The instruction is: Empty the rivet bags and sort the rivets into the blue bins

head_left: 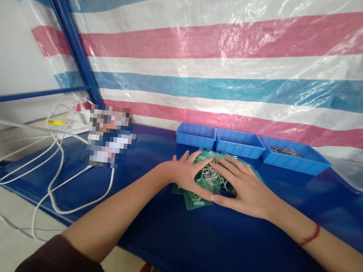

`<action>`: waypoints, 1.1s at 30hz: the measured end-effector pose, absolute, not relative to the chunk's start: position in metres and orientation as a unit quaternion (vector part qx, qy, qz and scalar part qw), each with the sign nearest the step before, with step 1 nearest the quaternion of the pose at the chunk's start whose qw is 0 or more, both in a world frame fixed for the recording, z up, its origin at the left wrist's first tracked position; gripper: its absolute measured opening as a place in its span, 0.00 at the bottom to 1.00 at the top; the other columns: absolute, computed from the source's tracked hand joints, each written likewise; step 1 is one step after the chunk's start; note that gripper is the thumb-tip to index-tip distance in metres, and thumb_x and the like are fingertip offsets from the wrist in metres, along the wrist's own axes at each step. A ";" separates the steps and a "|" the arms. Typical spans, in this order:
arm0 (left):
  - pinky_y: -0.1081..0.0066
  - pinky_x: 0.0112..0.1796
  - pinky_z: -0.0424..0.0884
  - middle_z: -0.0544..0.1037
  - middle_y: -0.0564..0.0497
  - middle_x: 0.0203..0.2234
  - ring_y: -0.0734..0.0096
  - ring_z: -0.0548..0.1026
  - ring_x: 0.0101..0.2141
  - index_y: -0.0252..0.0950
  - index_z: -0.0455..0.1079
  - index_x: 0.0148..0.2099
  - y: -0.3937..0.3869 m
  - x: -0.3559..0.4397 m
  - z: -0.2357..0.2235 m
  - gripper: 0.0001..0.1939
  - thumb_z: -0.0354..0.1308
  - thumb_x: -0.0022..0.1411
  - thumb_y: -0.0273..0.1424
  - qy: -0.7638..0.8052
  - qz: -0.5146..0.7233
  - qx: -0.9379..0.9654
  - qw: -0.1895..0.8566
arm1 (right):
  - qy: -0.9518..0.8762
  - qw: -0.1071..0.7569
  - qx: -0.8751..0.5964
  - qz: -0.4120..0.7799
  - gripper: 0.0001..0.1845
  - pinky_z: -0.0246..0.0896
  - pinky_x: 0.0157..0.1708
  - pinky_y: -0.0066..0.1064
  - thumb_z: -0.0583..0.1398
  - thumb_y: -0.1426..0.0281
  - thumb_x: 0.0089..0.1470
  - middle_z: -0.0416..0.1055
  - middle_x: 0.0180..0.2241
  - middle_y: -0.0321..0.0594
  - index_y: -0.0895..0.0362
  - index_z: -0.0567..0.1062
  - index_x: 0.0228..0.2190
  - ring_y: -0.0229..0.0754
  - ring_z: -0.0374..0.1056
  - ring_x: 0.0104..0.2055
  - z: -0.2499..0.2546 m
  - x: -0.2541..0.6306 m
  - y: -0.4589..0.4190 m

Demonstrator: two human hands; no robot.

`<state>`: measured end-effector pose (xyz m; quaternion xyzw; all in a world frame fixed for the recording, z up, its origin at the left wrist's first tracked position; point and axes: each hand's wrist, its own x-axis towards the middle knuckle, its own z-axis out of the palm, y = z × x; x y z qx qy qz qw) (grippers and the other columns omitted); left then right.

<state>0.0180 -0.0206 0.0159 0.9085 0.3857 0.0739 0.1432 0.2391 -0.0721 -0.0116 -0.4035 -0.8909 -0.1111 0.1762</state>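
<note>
A heap of green-tinted plastic bags (196, 202) with metal screws (211, 175) lies on the blue table. My left hand (188, 175) rests over the left side of the heap, its fingers spread. From the right, my right hand (244, 188) lies across the other side with fingers apart. The two thumbs meet at the near edge, and the fingertips come close together at the far side, framing the screws between them. Neither hand grips anything that I can make out. Parts of the bags are hidden under both hands.
Behind the heap stand a left blue bin (195, 141), a middle blue bin (239, 151) and a right blue bin (297, 164) holding metal pieces (283, 151). A clear plastic tray (362, 176) sits far right. White cables (59, 183) loop at the left; a striped sheet (212, 47) hangs behind.
</note>
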 end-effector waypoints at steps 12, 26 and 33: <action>0.49 0.60 0.51 0.52 0.40 0.64 0.49 0.51 0.64 0.41 0.51 0.65 -0.020 0.038 0.004 0.44 0.57 0.52 0.55 0.336 0.153 0.911 0.184 | -0.896 0.149 -0.395 -0.141 0.23 0.66 0.38 0.42 0.50 0.58 0.59 0.73 0.39 0.50 0.59 0.68 0.50 0.52 0.70 0.41 0.001 0.245 -0.067; 0.52 0.60 0.54 0.59 0.44 0.61 0.57 0.58 0.61 0.41 0.59 0.61 -0.029 0.050 -0.006 0.25 0.50 0.64 0.42 0.333 0.208 0.906 0.156 | -0.816 0.213 -0.531 -0.085 0.17 0.66 0.33 0.35 0.46 0.60 0.63 0.73 0.39 0.43 0.53 0.69 0.42 0.46 0.73 0.37 -0.005 0.253 -0.065; 0.41 0.60 0.45 0.53 0.46 0.65 0.53 0.44 0.65 0.42 0.59 0.61 -0.043 0.057 -0.002 0.21 0.40 0.69 0.39 0.342 0.200 0.916 0.070 | -0.807 0.256 -0.527 -0.075 0.19 0.64 0.35 0.36 0.48 0.55 0.61 0.75 0.34 0.44 0.55 0.71 0.37 0.47 0.71 0.36 -0.001 0.246 -0.069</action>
